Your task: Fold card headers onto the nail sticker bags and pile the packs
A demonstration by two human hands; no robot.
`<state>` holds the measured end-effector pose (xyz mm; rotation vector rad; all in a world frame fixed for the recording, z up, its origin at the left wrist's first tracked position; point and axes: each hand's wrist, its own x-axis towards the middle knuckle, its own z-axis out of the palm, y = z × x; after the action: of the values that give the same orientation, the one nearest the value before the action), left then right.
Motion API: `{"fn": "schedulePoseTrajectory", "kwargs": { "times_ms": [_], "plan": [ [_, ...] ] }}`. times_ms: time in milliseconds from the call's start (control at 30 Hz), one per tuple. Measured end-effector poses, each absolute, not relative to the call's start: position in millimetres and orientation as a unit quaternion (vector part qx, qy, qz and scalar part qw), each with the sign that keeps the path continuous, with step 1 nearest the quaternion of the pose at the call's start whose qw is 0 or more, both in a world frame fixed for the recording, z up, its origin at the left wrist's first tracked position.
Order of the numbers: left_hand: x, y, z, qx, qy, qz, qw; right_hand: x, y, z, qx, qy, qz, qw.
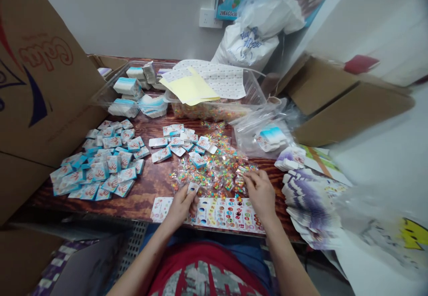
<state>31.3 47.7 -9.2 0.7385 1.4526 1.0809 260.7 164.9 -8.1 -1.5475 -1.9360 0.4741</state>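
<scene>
At lower centre, the left hand clenches a small white card, while the right hand's fingers touch small clear packets of colourful pieces, gripping or not, unclear, on the wooden table, above a printed sheet.

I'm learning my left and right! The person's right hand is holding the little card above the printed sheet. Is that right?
Not quite: in the head view, it's the left hand that holds the little card above the printed sheet. The right hand is at the tiny bags.
</scene>
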Motion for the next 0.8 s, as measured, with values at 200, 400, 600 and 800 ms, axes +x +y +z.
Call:
{"fn": "schedulePoseTrajectory", "kwargs": {
  "times_ms": [200, 400, 600, 800],
  "plan": [
    [35.1, 45.3, 2.2, 0.341, 0.610, 0.440, 0.563, 256.3, 162.4, 15.9, -0.574, -0.711, 0.230, 0.334],
    [42.9, 46.4, 5.9, 0.436, 0.584, 0.387, 0.565, 211.0, 124.2, 40.0, -0.398, -0.776, 0.441, 0.212],
    [34.7, 42.9, 17.3, 0.520, 0.533, 0.343, 0.572, 188.1, 105.6, 34.7, -0.398, -0.802, 0.401, 0.195],
    [35.5, 37.4, 22.5, 0.456, 0.527, 0.304, 0.650, 192.3, 106.6, 25.5, -0.393, -0.734, 0.510, 0.216]
  ]
}}
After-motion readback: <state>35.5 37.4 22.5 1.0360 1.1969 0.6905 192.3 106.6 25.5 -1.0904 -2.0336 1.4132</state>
